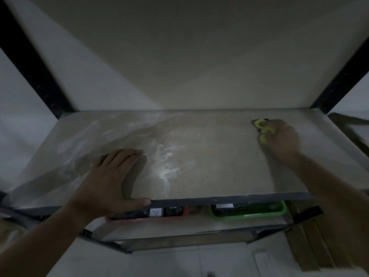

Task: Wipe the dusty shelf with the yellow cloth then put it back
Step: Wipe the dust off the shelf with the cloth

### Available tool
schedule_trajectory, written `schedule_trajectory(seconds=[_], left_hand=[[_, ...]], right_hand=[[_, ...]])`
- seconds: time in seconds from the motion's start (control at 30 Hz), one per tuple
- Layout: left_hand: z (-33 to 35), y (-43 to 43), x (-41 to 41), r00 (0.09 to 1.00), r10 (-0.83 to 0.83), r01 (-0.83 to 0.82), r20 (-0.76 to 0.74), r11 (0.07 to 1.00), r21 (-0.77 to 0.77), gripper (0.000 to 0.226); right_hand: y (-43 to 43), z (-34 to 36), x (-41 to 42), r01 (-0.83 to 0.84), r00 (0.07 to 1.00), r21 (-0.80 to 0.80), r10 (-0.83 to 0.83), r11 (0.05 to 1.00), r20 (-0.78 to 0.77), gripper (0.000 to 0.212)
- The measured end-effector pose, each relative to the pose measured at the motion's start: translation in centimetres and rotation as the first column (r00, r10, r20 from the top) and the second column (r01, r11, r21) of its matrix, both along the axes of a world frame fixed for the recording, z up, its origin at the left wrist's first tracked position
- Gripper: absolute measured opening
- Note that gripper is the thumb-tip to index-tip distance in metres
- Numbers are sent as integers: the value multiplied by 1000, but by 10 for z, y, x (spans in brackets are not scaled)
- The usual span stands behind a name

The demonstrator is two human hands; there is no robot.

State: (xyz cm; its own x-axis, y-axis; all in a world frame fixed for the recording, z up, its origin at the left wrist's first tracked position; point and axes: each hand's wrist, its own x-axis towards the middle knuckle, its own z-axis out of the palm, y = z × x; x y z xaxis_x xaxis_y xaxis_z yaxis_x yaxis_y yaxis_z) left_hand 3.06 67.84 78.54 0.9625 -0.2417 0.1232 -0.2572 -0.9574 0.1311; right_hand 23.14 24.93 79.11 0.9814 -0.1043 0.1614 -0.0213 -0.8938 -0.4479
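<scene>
Roughly midway, by my reading. The shelf [209, 160], top tier of a dark-framed rack, shows a mixed surface. The right and centre-right look fairly even and dull, while white dust streaks [165, 156] run down the centre and a paler film covers the left part and rear-left corner. Judgement: right part wiped or nearly so, left part not yet done. Hands well apart. Left hand [111, 176] lies flat, fingers straight, palm on the shelf near the front edge, thumb over the lip; it holds nothing. Right hand [283, 138] is at the rear right of the shelf, fingers curled round the bunched yellow cloth [261, 128], which is pressed to the surface. Left to do: centre streaks, left part, then returning the cloth; its home spot is not visible. Lighting dim, so dust limits are approximate.
</scene>
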Motion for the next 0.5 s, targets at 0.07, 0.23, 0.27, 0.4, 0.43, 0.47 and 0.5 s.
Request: schedule_trajectory(seconds=[0.07,0.23,0.27,0.4,0.43,0.47,0.5], left_hand=[[0,-1,1,1000,-5,5,0,1000,-6,113],[1,-1,0,1000,-12,12,-18,1000,-15,112],[1,-2,1,1000,-14,14,-16,1000,-14,111],[2,-2,1,1000,-13,13,-20,1000,-12,112],[1,-1,1,1000,-14,14,-17,1000,-13,113],[0,-1,1,1000,-15,15,-12,1000,-11,113],[0,0,1,1000,-16,16,-9,1000,-9,113]], right_hand=[[45,5,-12,-88,996,-19,88,996,1,39],[188,8,-62,-381,922,-65,384,922,54,37],[209,9,-71,-445,894,-16,445,895,51,37],[212,21,-86,-592,744,494,668,637,32,43],[196,26,-82,-565,768,555,636,611,81,42],[175,31,-72,-533,809,559,575,635,119,38],[153,36,-60,-501,851,512,505,698,144,38]])
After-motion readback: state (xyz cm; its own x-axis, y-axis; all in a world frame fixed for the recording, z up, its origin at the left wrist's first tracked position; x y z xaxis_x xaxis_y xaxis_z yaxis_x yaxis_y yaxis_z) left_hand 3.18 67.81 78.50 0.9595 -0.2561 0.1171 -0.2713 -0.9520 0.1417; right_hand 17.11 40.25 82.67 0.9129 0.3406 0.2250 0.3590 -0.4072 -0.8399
